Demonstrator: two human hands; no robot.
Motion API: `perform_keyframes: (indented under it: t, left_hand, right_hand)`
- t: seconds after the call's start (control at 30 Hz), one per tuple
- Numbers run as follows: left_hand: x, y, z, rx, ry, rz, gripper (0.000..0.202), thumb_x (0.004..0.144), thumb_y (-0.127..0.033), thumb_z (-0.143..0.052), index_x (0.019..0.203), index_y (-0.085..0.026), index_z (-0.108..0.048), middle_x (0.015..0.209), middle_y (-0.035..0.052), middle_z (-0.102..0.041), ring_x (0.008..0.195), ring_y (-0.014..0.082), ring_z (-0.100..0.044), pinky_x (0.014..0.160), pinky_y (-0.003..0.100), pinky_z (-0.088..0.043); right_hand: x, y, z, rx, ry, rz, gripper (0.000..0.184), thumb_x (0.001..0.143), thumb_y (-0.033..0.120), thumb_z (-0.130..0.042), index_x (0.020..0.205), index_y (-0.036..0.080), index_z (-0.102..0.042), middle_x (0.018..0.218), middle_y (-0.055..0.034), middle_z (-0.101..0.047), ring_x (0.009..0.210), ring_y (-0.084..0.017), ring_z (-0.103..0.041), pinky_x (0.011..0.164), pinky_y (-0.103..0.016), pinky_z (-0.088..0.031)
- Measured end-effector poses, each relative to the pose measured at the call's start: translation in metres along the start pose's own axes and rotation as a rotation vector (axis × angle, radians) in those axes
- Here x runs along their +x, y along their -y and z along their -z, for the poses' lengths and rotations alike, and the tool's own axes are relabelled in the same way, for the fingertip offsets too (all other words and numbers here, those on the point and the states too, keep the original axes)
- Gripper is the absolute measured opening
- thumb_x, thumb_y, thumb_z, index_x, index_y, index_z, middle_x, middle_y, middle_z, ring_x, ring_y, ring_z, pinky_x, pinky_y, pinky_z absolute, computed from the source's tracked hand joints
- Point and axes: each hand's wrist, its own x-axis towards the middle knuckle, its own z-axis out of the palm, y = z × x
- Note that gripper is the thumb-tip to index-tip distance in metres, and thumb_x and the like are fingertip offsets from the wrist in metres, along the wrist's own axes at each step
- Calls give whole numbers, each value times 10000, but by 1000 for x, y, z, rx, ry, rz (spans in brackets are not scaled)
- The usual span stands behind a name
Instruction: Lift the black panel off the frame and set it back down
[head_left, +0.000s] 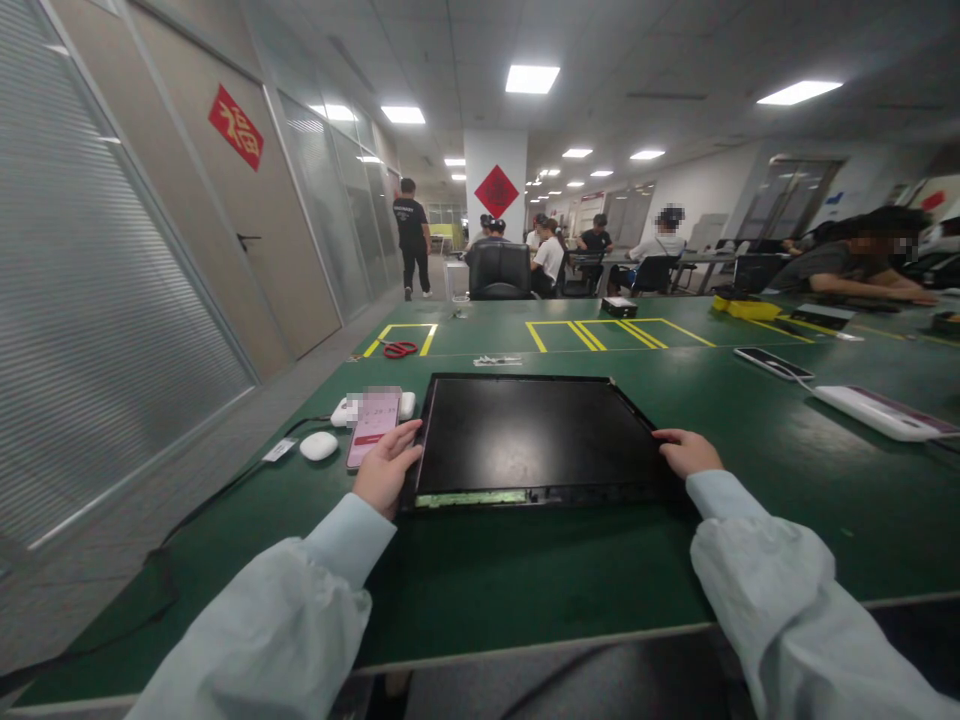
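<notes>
A black flat display panel (536,430) is on or just above the green table in front of me, its dark screen facing up. Along its near edge a green circuit strip (472,497) shows. My left hand (386,468) grips the panel's left edge, thumb and fingers at the frame. On the opposite side, my right hand (686,453) pinches the right edge. Just beyond my left hand lies a phone (375,425) with a lit pink screen, leaning on a white power strip (409,404). A white rounded case (319,446) sits to its left.
Red-handled scissors (400,349) lie near yellow tape marks on the green table (570,590). At right are a dark phone (772,363), a white power strip (874,412) and a yellow tray (744,308). A black chair (500,270) stands beyond; several people sit farther back.
</notes>
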Motion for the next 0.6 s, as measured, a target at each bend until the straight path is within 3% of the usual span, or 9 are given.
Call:
perform_keyframes:
  t: [0.17, 0.43, 0.6]
  left_hand:
    - [-3, -2, -7, -130, -85, 89, 435, 735, -53, -626, 1150, -183, -630, 1416, 133, -598, 1227, 262, -628, 977, 387, -558]
    - [-10, -11, -15, -221, -105, 225, 553, 836, -35, -542, 1368, -183, -509, 1121, 98, -753, 925, 211, -751, 752, 326, -633]
    - [-12, -12, -16, -230, -84, 205, 617, 798, -43, -633, 1386, -187, -514, 1021, 74, -775, 765, 190, -755, 630, 273, -614]
  right_hand:
    - [-1, 2, 1, 11, 30, -4, 408, 696, 146, -560, 1021, 208, -798, 1020, -68, -764, 942, -233, -696, 810, -285, -519]
    - [0, 0, -1, 6, -1, 12, 373, 681, 144, -577, 960, 235, -807, 970, -45, -770, 933, -234, -699, 791, -280, -524]
    - [-1, 1, -1, 2, 21, -3, 393, 702, 148, -570, 1012, 212, -802, 1019, -63, -765, 964, -239, -694, 835, -290, -522]
